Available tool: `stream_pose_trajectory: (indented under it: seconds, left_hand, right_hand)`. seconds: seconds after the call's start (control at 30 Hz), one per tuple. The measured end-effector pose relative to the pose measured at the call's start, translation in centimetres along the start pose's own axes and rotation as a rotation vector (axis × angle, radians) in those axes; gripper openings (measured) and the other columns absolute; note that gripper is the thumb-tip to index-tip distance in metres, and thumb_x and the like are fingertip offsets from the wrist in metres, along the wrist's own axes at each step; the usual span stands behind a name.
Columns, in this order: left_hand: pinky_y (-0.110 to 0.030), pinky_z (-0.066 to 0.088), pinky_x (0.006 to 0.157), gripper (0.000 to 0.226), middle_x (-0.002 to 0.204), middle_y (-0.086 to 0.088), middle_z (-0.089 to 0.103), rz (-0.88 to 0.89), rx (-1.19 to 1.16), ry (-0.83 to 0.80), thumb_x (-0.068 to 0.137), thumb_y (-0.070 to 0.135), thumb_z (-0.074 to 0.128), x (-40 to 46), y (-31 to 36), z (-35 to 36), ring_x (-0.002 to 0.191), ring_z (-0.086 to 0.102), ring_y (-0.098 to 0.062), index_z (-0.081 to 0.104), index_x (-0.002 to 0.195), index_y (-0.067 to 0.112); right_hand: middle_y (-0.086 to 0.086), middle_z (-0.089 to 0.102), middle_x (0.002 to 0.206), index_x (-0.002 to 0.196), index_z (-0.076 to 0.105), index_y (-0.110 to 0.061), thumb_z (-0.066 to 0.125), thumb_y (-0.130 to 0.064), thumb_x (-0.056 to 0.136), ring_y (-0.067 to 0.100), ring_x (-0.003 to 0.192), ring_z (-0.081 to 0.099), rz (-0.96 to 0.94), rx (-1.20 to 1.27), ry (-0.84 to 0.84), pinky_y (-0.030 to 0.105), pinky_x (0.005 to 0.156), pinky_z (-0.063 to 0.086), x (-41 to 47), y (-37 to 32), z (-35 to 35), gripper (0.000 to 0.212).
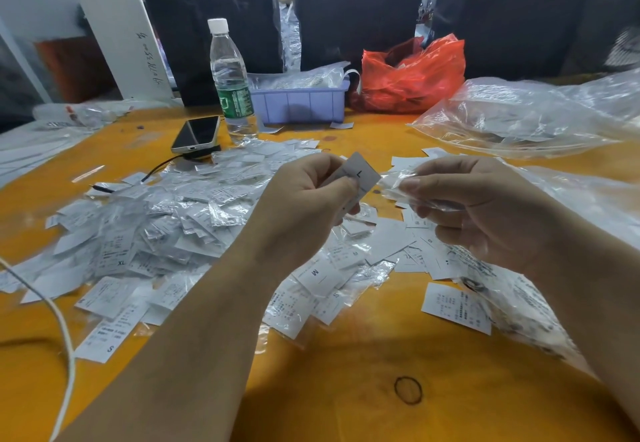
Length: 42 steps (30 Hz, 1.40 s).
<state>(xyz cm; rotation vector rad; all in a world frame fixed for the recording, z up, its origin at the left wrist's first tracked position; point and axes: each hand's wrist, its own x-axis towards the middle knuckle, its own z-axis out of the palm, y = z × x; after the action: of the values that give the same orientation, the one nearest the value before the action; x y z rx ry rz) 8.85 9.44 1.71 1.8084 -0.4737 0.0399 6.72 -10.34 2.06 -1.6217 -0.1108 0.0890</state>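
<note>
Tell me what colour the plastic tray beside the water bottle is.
The tray is light purple, head view.

Bright overhead light; glare on plastic bags (540, 116); soft arm shadows on table (346, 389); wide-angle edge bending; dark background.

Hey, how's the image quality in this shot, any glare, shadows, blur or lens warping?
In the head view, the wide-angle lens bows the edges and stretches the forearms; light glints off the large crumpled clear plastic bag and the pile of small bagged white labels; soft shadows lie on the orange table; the white label marked L in the left hand reads sharp.
</note>
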Motion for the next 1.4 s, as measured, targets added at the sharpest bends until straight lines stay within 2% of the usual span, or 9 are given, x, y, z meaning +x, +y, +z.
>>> stream_pose_trajectory:
  seconds: [0.2, 0.27, 0.47, 0.77, 0.97, 1.07, 1.17, 1.27, 1.4]
  left_hand:
    - [-0.01, 0.038, 0.047, 0.013, 0.061, 0.01, 0.062, -0.018, -0.025, -0.039, 0.095, 0.007, 0.055, 0.0, 0.0, 0.3, 0.05, 0.054, 0.002, 0.068, 0.095, 0.006]
    - [-0.009, 0.037, 0.046, 0.014, 0.061, 0.01, 0.062, -0.032, -0.041, -0.058, 0.096, 0.008, 0.054, -0.1, 0.0, 0.3, 0.05, 0.055, 0.001, 0.069, 0.096, 0.005]
    - [-0.01, 0.037, 0.044, 0.018, 0.056, 0.009, 0.061, -0.104, -0.098, -0.124, 0.098, 0.01, 0.052, -0.1, 0.1, 0.5, 0.044, 0.053, 0.0, 0.068, 0.091, 0.008]
    - [-0.018, 0.032, 0.045, 0.022, 0.062, -0.003, 0.056, -0.189, -0.079, -0.233, 0.099, 0.017, 0.052, -0.2, 0.3, 0.9, 0.046, 0.05, -0.003, 0.067, 0.083, 0.012]
    - [-0.007, 0.038, 0.044, 0.021, 0.052, 0.009, 0.055, -0.17, -0.162, -0.262, 0.1, 0.008, 0.049, -0.3, 0.1, 1.1, 0.045, 0.051, 0.001, 0.063, 0.084, 0.003]
    - [-0.007, 0.038, 0.045, 0.018, 0.056, 0.009, 0.056, -0.156, -0.13, -0.252, 0.099, 0.01, 0.051, -0.3, 0.1, 1.2, 0.046, 0.05, 0.002, 0.064, 0.089, 0.003]
    - [-0.016, 0.036, 0.045, 0.014, 0.064, 0.004, 0.056, -0.157, -0.044, -0.223, 0.096, 0.018, 0.058, -0.2, 0.0, 0.9, 0.049, 0.045, -0.006, 0.067, 0.086, 0.014]
    - [-0.022, 0.037, 0.045, 0.013, 0.073, -0.006, 0.058, -0.189, -0.051, -0.178, 0.094, 0.014, 0.059, 0.0, -0.1, 0.4, 0.052, 0.046, -0.011, 0.066, 0.082, 0.014]
    - [-0.024, 0.038, 0.046, 0.013, 0.067, -0.001, 0.06, -0.164, -0.054, -0.13, 0.093, 0.01, 0.059, 0.0, -0.2, 0.4, 0.053, 0.05, -0.01, 0.066, 0.082, 0.012]
  right_hand:
    - [0.003, 0.052, 0.058, 0.07, 0.071, -0.018, 0.075, -0.025, 0.062, 0.015, 0.059, 0.041, -0.021, -0.001, -0.032, 0.017, 0.041, 0.032, 0.0, 0.0, 0.0, 0.012]
    - [0.0, 0.053, 0.056, 0.071, 0.072, -0.018, 0.074, -0.024, 0.063, 0.016, 0.059, 0.034, -0.03, -0.002, -0.052, 0.018, 0.041, 0.03, 0.0, 0.0, 0.0, 0.01]
    - [0.004, 0.056, 0.061, 0.078, 0.071, -0.013, 0.074, -0.024, 0.064, 0.008, 0.044, 0.024, -0.054, 0.025, -0.086, 0.017, 0.039, 0.026, 0.1, 0.2, 0.0, 0.018]
    - [0.002, 0.055, 0.058, 0.07, 0.072, -0.017, 0.071, -0.023, 0.068, 0.007, 0.043, 0.026, -0.078, 0.009, -0.068, 0.016, 0.038, 0.022, 0.1, 0.5, 0.3, 0.007]
    - [0.0, 0.056, 0.056, 0.074, 0.071, -0.013, 0.071, -0.023, 0.07, 0.007, 0.043, 0.028, -0.058, -0.069, -0.097, 0.02, 0.042, 0.019, 0.0, 0.4, 0.4, 0.01]
    - [0.002, 0.057, 0.058, 0.074, 0.073, -0.013, 0.071, -0.022, 0.069, 0.007, 0.043, 0.029, -0.056, -0.079, -0.088, 0.019, 0.041, 0.02, 0.0, 0.4, 0.5, 0.011]
    - [0.003, 0.055, 0.057, 0.07, 0.073, -0.015, 0.072, -0.022, 0.067, 0.008, 0.044, 0.028, -0.066, -0.075, -0.052, 0.02, 0.042, 0.02, 0.0, 0.3, 0.3, 0.008]
    - [0.002, 0.054, 0.055, 0.068, 0.073, -0.015, 0.07, -0.018, 0.07, 0.008, 0.044, 0.026, -0.074, -0.045, -0.019, 0.019, 0.04, 0.019, 0.2, 0.3, 0.1, 0.005]
    - [0.001, 0.054, 0.055, 0.07, 0.075, -0.016, 0.071, -0.019, 0.071, 0.007, 0.043, 0.027, -0.078, -0.054, -0.056, 0.018, 0.04, 0.02, 0.2, 0.5, 0.2, 0.005]
